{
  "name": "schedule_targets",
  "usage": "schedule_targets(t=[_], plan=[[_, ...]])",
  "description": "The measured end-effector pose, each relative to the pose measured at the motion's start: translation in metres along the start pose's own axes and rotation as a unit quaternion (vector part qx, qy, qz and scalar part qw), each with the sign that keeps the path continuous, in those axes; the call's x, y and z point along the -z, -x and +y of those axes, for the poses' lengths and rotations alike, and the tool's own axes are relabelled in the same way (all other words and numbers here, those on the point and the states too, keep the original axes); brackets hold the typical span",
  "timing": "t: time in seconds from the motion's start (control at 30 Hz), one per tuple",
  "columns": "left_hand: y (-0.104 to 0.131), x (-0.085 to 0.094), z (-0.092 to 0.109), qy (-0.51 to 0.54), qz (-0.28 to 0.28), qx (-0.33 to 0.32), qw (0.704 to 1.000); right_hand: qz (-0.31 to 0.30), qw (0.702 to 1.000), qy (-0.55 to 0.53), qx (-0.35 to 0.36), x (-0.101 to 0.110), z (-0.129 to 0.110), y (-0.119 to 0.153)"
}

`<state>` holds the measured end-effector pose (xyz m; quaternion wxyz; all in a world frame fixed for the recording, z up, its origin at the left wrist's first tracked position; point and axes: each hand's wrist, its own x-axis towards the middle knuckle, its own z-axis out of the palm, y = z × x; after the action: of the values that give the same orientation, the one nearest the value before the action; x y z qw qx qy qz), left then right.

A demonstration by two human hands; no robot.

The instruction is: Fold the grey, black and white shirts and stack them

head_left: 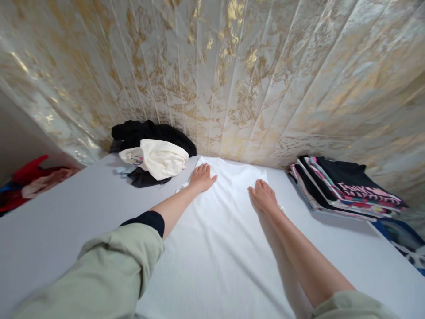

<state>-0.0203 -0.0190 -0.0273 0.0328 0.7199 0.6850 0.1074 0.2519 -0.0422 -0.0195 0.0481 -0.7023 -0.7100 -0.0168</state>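
A white garment (226, 239) lies spread over the white table, its narrower end at the far edge and some soft creases running down its length. My left hand (201, 178) rests flat on its upper left part, fingers spread and thumb out to the right. On the upper right part lies my right hand (264, 195), palm down with the fingers slightly apart. Neither hand has cloth gripped in it.
Crumpled black and cream clothes (164, 158) lie at the back left of the table (66, 208). A folded stack (348, 186) stands at the right. Red and pink cloth (40, 179) is beyond the left edge. Behind hangs a gold-patterned curtain (229, 79).
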Motion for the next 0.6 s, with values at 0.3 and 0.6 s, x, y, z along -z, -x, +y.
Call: schedule_targets(t=[0.3,0.6], plan=[[0.022,0.024,0.007,0.004,0.026,-0.07,0.997,0.017,1.0,-0.013,-0.013,-0.002,-0.002,0.002],[0.171,0.042,-0.005,0.077,-0.094,-0.23,0.966,0.016,0.999,-0.033,-0.019,-0.001,-0.001,0.004]])
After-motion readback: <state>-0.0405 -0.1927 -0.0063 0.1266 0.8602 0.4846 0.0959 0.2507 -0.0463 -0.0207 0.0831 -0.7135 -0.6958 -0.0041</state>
